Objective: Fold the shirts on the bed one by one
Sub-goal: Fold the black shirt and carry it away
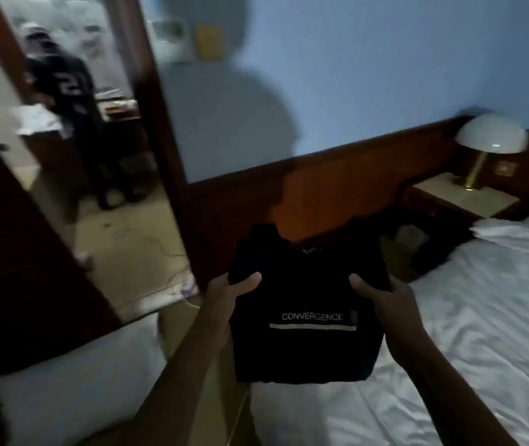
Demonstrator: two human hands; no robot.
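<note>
A black shirt (305,346) with the white word CONVERGENCE and a white stripe hangs in the air in front of me, above the gap between two beds. My left hand (224,292) grips its upper left edge, thumb on the front. My right hand (377,292) grips its upper right edge the same way. The shirt looks partly folded, its bottom edge hanging just above the white bed (469,317) on the right.
A second white bed (73,381) lies at the lower left. A dark heap (430,243) sits at the far end of the right bed. A nightstand (456,196) with a domed lamp (491,136) stands at the wall. A mirror (73,123) at the left reflects a person.
</note>
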